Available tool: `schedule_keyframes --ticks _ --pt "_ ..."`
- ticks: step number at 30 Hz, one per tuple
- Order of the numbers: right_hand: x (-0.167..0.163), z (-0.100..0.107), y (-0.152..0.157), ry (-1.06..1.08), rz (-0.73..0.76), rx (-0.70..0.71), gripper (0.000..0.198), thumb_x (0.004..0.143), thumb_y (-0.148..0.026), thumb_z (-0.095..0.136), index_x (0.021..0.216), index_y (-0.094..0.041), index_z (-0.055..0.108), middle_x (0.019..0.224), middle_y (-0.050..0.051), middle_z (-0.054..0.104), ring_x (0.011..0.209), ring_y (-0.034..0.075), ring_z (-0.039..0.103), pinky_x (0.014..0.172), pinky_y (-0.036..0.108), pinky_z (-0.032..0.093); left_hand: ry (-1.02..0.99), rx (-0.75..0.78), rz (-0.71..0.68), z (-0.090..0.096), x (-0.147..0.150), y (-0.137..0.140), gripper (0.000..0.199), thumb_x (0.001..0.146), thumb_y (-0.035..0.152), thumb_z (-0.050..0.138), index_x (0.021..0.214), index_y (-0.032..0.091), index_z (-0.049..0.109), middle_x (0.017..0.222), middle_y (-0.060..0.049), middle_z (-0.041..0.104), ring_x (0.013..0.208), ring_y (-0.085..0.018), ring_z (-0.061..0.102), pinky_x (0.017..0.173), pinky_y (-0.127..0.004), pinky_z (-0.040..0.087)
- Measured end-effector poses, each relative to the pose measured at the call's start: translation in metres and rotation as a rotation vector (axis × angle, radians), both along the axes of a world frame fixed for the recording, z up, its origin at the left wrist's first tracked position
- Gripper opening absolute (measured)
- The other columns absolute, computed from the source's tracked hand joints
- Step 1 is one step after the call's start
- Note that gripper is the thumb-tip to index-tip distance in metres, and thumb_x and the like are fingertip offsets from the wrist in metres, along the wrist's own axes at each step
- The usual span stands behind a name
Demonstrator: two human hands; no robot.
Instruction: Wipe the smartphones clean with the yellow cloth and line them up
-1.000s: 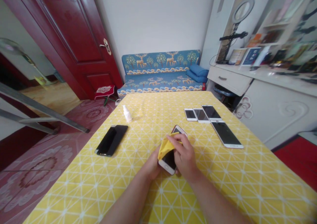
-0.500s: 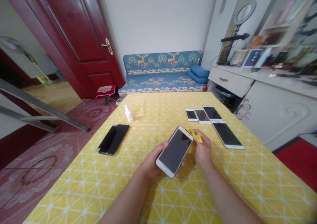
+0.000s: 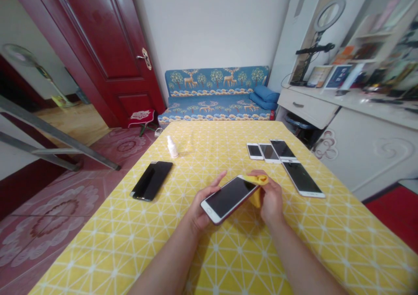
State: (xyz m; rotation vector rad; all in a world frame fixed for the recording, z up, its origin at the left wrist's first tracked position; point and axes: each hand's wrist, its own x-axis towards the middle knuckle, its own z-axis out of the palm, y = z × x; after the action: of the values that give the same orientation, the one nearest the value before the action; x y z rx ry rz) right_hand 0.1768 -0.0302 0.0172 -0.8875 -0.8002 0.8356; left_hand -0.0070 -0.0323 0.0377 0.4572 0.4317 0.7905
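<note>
A white-framed smartphone [image 3: 227, 199] with a dark screen and a reddish-brown back edge is held tilted above the table. Its near end rests in my left hand [image 3: 201, 206], with the thumb lifted off the screen and the other fingers hidden underneath. My right hand [image 3: 271, 195] pinches a yellow cloth [image 3: 256, 195] folded over the far right end of the phone. Past my left hand a black smartphone [image 3: 153, 181] lies on the yellow patterned tablecloth [image 3: 137, 247].
A white spray bottle [image 3: 172, 148] stands at the table's left side. To the right lie a small white phone [image 3: 254, 151], another phone [image 3: 269, 152], a dark-screened phone [image 3: 282, 149] and a larger phone [image 3: 303, 179]. Beyond the table is a blue sofa [image 3: 212, 103].
The phone has turned clockwise and tipped to lie more level. My left thumb has come off its edge, and the cloth now wraps over its far end.
</note>
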Motion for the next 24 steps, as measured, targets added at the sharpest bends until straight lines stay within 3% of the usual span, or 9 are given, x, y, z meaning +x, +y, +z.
schedule_keyframes --ticks 4,9,17,24 --pt "-0.006 -0.008 -0.001 -0.172 -0.073 -0.043 0.025 0.080 -0.028 0.056 0.099 -0.020 0.071 0.106 0.006 0.069 0.104 0.022 0.061 0.093 0.038 0.045 0.123 0.031 0.081 0.002 0.004 -0.003 0.060 0.080 0.016 0.058 0.138 0.017 0.045 0.114 -0.013 0.068 0.086 -0.019 0.068 0.074 -0.026 0.051" --pt "-0.006 -0.008 -0.002 -0.454 -0.212 -0.027 0.029 0.085 -0.024 0.050 0.105 -0.020 0.070 0.110 0.008 0.063 0.105 0.022 0.058 0.097 0.041 0.041 0.296 0.009 0.244 0.001 0.014 -0.002 0.053 0.076 0.015 0.062 0.129 0.014 0.055 0.110 -0.012 0.069 0.074 -0.016 0.066 0.059 -0.023 0.051" --pt "-0.035 0.006 -0.022 -0.706 0.079 0.226 0.039 0.088 -0.014 0.046 0.119 -0.028 0.065 0.101 0.005 0.060 0.095 0.018 0.059 0.082 0.032 0.048 0.284 0.037 0.500 -0.009 0.018 0.005 0.057 0.075 0.011 0.061 0.131 0.019 0.050 0.092 -0.004 0.072 0.068 -0.015 0.066 0.062 -0.026 0.053" --pt "-0.041 0.011 -0.035 -0.759 0.181 0.412 0.044 0.084 -0.009 0.047 0.119 -0.030 0.064 0.099 0.005 0.057 0.090 0.018 0.059 0.074 0.031 0.050 0.147 -0.002 0.535 -0.010 0.016 0.007 0.051 0.074 0.007 0.062 0.124 0.017 0.054 0.086 -0.002 0.071 0.065 -0.012 0.065 0.065 -0.022 0.051"
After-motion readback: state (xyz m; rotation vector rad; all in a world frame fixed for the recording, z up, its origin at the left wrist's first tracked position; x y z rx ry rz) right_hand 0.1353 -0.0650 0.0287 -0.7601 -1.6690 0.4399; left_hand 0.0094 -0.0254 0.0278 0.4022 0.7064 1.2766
